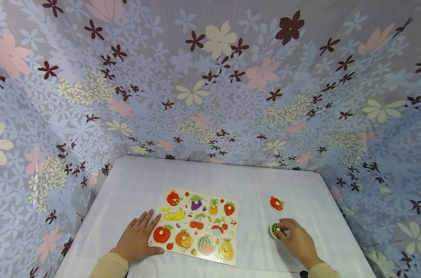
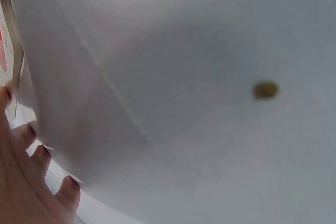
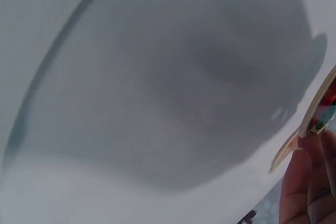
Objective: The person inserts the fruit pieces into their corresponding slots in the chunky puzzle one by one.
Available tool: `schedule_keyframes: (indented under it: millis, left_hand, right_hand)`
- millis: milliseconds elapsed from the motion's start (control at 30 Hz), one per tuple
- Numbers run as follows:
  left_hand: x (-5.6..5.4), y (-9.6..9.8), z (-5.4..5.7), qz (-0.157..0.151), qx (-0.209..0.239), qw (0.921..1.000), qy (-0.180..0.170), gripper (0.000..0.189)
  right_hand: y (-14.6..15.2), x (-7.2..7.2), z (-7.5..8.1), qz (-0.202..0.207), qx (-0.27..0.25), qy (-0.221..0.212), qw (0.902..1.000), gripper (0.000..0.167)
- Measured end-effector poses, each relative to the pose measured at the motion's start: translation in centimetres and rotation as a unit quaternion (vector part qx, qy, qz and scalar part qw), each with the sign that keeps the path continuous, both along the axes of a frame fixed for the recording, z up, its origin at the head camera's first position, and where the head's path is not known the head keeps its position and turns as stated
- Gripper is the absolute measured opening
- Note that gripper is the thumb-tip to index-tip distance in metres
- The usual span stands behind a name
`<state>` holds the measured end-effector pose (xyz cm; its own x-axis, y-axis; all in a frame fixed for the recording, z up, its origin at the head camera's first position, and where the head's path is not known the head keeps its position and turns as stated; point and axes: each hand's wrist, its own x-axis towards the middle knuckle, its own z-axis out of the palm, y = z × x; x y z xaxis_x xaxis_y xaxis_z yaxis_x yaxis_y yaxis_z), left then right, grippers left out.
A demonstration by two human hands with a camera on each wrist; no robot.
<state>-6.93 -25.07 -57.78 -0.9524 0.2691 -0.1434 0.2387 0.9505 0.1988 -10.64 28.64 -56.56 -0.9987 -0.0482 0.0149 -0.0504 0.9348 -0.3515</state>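
A wooden fruit puzzle board (image 1: 182, 253) lies on the white-covered table, with pictures such as bananas, grapes, an apple and a pear. My left hand (image 1: 136, 236) rests at its left edge with fingers spread, the fingertips and thumb right by the board. To the right of the board, my right hand (image 1: 298, 241) pinches a watermelon puzzle piece (image 1: 274, 230) between thumb and fingers. In the right wrist view, that watermelon piece (image 3: 324, 106) shows red and green and is tilted on edge. Just beyond it, a pomegranate puzzle piece (image 1: 276, 203) lies face up on the table.
Flowered cloth (image 1: 210, 96) hangs at the back and both sides of the table (image 1: 144, 173). On the board, the watermelon picture (image 1: 205, 244) in the front row is paler than the pictures around it. A small blurred brown spot (image 2: 266, 90) shows in the left wrist view.
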Motion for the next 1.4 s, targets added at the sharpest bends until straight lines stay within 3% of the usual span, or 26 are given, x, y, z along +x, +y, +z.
schedule_keyframes:
  millis: [300,800,1133,1400]
  left_hand:
    - [0.1,0.1,0.4,0.004,0.015,0.9999,-0.004,0.115]
    - [0.2,0.2,0.8,0.002,0.019,0.9998,-0.01,0.114]
    - [0.1,0.2,0.4,0.002,0.015,0.9999,-0.002,0.114]
    - [0.1,0.1,0.4,0.006,0.014,0.9999,-0.008,0.116]
  right_hand:
    - [-2.5,-0.4,0.5,0.039,-0.012,0.022,0.9989,0.014]
    - [-9.5,-0.4,1.0,0.091,-0.029,0.028,0.9951,0.02]
    - [-14.1,0.3,1.0,0.18,-0.05,0.024,0.9821,0.015]
    - [-16.3,0.6,1.3,0.213,-0.059,0.013,0.9753,0.012]
